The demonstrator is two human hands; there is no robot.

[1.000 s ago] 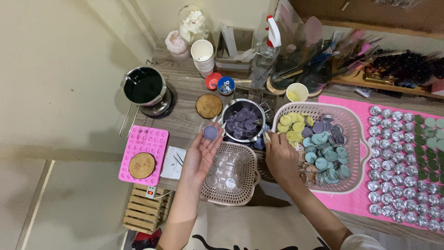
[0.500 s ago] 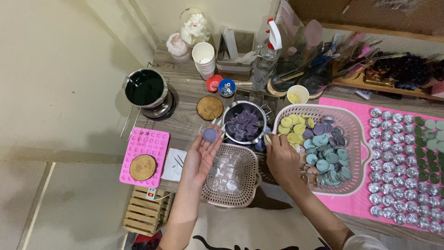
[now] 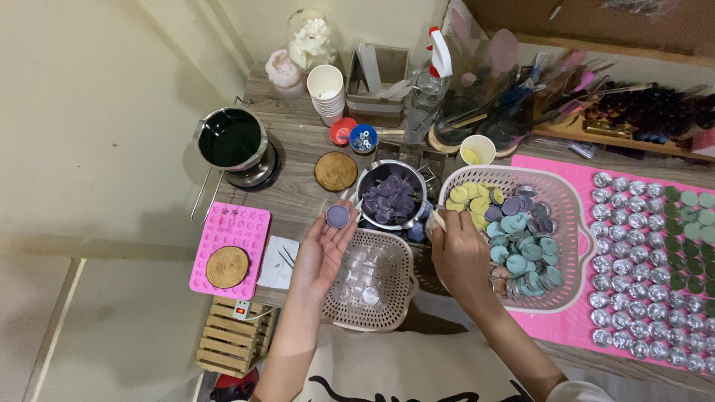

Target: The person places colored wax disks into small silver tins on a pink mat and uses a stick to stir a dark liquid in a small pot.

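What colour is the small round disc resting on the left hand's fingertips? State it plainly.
Purple: the disc on the left hand shows best in the head view.

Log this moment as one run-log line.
left hand: palm up, purple wax disc on fingertips | right hand: at pink basket rim, holding small tool | metal bowl: purple discs

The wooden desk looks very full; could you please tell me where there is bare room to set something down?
Bare wood shows between the black pot and the round wooden coaster, above the pink silicone mould. The back edge is crowded with paper cups and a spray bottle. The right side is crowded too: large pink basket, foil cups on the pink mat.
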